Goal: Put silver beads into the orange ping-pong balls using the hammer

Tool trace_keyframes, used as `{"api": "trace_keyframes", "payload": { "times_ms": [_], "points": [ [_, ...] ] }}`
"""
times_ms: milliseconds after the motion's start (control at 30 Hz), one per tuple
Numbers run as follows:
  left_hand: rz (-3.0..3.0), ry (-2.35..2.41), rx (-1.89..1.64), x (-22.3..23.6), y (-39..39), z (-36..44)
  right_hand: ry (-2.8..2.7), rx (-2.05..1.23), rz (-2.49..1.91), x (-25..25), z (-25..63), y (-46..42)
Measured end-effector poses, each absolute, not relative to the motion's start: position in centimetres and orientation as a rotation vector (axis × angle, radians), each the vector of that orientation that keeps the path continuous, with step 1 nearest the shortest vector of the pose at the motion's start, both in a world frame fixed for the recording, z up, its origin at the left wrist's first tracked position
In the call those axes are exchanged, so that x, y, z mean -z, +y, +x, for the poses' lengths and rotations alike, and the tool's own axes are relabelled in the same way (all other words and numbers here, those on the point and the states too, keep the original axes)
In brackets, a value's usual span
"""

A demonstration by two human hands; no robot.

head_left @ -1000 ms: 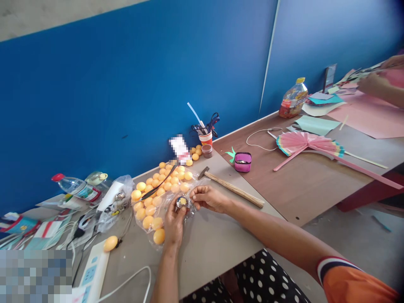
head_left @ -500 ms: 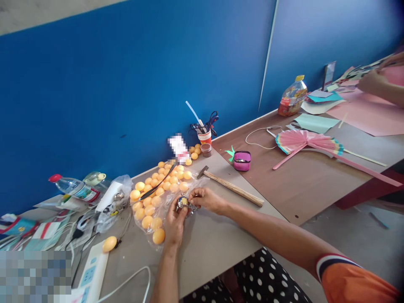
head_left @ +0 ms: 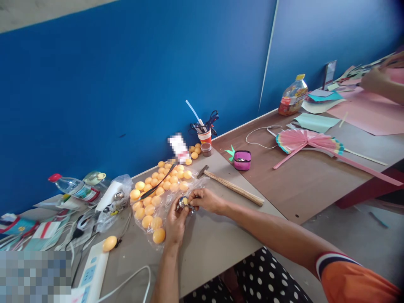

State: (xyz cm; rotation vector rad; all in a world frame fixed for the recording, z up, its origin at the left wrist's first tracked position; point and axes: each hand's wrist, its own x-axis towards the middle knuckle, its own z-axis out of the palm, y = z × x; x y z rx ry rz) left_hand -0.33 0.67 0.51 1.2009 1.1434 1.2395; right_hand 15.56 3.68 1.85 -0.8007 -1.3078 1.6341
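My left hand (head_left: 176, 219) is closed around a small shiny silver ball (head_left: 182, 203) with a yellowish patch on its top. Fingers of my right hand (head_left: 202, 200) pinch at the ball's right side, where some shiny crumpled silver material shows; its exact kind I cannot make out. Just left of my hands, many orange balls (head_left: 158, 235) lie on and in a clear plastic bag (head_left: 170, 198), with a black strap (head_left: 158, 185) across them. A hammer (head_left: 233, 185) with a wooden handle rests beyond my right hand.
A white power strip (head_left: 94, 269) and bottles (head_left: 74, 187) are at left. By the wall stands a cup (head_left: 204, 136) of tools. A purple pouch (head_left: 242, 160), pink paper fan (head_left: 307, 141) and juice bottle (head_left: 293, 97) sit at right. Another person's hand (head_left: 375, 80) is at far right.
My right fingers have shifted slightly closer over the silver ball's patch. My left hand holds the ball in nearly the same place.
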Motion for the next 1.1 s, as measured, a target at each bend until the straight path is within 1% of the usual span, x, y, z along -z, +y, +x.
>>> {"api": "trace_keyframes", "payload": {
  "times_ms": [300, 467, 800, 900, 1033, 1100],
  "points": [
    [1.182, 1.137, -1.225, -0.7, 0.5, -0.1, -1.29, -1.677, -0.861, -2.7, 15.8, 3.5],
    [1.276, 1.208, -1.206, -0.7, 0.4, -0.1, -1.289, -1.672, -0.903, -2.5, 15.8, 3.5],
    [1.324, 1.264, -1.193, -0.4, 0.2, -0.2, -1.189, -1.561, -1.048, -2.1, 15.0, 3.3],
    [1.296, 1.237, -1.19, -0.4, 0.4, -0.1, -1.179, -1.578, -1.022, -2.3, 15.1, 3.5],
    [1.142, 1.121, -1.312, -0.7, 0.5, 0.1, -1.26, -1.611, -0.914, -3.1, 16.5, 4.0],
    [1.077, 1.073, -1.373, -0.9, 0.6, 0.1, -1.391, -1.576, -0.919, -3.5, 17.3, 4.2]
  ]
}}
